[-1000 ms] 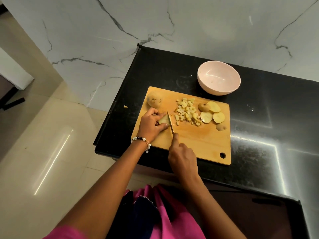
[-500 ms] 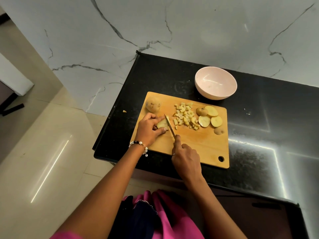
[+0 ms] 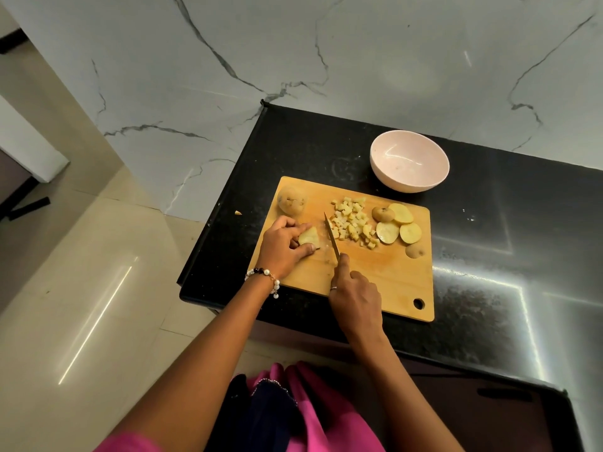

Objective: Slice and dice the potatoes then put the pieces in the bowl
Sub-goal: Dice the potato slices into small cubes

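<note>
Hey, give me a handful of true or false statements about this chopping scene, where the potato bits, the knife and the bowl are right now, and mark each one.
1. The bowl holds diced potato. False: it looks empty; the dice lie on the cutting board.
2. The right hand holds the knife. True.
3. The left hand holds a potato piece on the board. True.
4. The whole potato sits in the board's near right corner. False: it sits at the far left corner.
5. The potato slices lie right of the dice. True.
</note>
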A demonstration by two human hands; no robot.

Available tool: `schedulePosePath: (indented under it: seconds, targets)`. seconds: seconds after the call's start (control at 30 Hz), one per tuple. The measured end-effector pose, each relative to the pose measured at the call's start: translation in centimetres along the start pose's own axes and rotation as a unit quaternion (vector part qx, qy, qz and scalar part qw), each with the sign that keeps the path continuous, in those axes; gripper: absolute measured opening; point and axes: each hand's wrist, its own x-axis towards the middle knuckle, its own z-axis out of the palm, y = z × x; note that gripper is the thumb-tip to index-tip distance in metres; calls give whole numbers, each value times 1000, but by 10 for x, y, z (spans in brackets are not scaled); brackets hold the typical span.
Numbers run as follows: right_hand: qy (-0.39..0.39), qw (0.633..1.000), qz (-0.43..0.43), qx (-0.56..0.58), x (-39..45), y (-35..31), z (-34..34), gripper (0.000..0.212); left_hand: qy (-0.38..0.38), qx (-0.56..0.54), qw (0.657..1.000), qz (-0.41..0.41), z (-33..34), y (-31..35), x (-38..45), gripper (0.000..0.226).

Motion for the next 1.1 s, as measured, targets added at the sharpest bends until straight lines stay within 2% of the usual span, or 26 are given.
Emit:
schedulePosePath:
  seconds: [0.2,0.47,0.6,0.73,0.8,0.9,1.0,1.1]
  targets:
    - [31,996,-38,75,3,-8,-4,47,-1,-2,1000,-4,-1,-2,0,53]
    - [-4,998,-44,46,0,-13,1,51,4,0,1000,-1,0,-1,-1,50]
    - [11,999,-48,-11,1,-22,7,53,4,-4,1000,8,0,0,0,48]
    - [-16,997,-66,-39,0,-24,2,57,3,1,1000,14,1,-2,-1,48]
    - [-28,993,-66,-97,-17,-19,-1,63,3,-2,1000,15,1,-3,-1,48]
    - [-2,994,-64,-90,-32,-10,12,64,3,5,1000,17,1,-4,-1,48]
    - [-24,994,-54,-88,-24,-10,3,62,-1,3,1000,12,0,-2,-1,50]
    - [6,998,-61,-34,-9,-5,6,55,2,3,1000,8,-1,-2,-2,53]
